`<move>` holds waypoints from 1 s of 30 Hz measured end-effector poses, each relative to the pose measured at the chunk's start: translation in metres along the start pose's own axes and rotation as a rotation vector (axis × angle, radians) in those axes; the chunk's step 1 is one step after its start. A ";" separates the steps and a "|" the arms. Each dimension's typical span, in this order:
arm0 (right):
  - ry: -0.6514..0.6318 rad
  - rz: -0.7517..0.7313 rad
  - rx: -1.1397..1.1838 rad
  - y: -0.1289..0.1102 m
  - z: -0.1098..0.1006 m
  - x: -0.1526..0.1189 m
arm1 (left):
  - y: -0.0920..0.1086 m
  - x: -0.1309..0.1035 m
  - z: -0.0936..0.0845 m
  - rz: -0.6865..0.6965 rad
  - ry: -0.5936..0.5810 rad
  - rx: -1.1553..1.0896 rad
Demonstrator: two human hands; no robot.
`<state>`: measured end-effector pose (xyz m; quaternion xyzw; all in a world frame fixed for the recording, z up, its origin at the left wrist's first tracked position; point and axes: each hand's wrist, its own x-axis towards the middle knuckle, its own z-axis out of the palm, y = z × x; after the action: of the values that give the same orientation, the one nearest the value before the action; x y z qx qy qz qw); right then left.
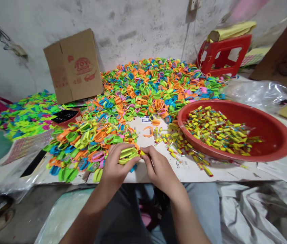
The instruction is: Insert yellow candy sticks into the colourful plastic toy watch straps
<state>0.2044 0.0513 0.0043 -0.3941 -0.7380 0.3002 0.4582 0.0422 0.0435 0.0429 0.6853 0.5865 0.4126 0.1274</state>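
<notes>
left hand: fingers gripping green toy piece | right hand: fingers pinched at its right end | big far pile unassembled | red basin of yellow tubes right, plenty left

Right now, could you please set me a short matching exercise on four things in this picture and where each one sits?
Things:
1. red basin
2. cardboard box
3. red stool
4. yellow-green plastic piece

Places:
A. against the wall at the far left of the big pile
B. between the left hand and the right hand
C. on its side at the far right, by the wall
D. on the table at the right, holding small yellow packets

Pairs: 1-D, 2-A, 3-C, 4-B
</notes>
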 end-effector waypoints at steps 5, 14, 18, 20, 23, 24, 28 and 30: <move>-0.106 0.020 -0.204 -0.012 0.000 0.000 | -0.004 -0.004 0.008 -0.149 0.011 -0.134; -0.260 0.140 -0.440 0.001 0.016 0.006 | -0.021 0.002 0.009 -0.294 -0.330 -0.002; -0.261 0.109 -0.347 0.010 0.025 0.008 | -0.027 0.006 -0.001 -0.293 -0.425 0.008; -0.239 0.124 -0.312 0.016 0.023 0.009 | -0.028 0.010 -0.003 -0.225 -0.406 0.065; -0.147 0.222 -0.284 0.034 0.006 0.009 | -0.032 0.025 0.000 -0.058 -0.262 0.269; -0.099 0.281 -0.292 0.042 -0.003 0.008 | -0.035 0.032 0.003 -0.011 -0.210 0.357; -0.145 0.576 -0.419 0.076 -0.045 -0.007 | -0.050 0.048 0.016 0.078 -0.168 0.634; -0.295 0.675 -0.431 0.088 -0.061 -0.016 | -0.055 0.046 0.021 0.085 -0.194 0.695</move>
<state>0.2908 0.0870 -0.0490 -0.6531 -0.6712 0.3254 0.1310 0.0173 0.1076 0.0128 0.7473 0.6480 0.1265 -0.0752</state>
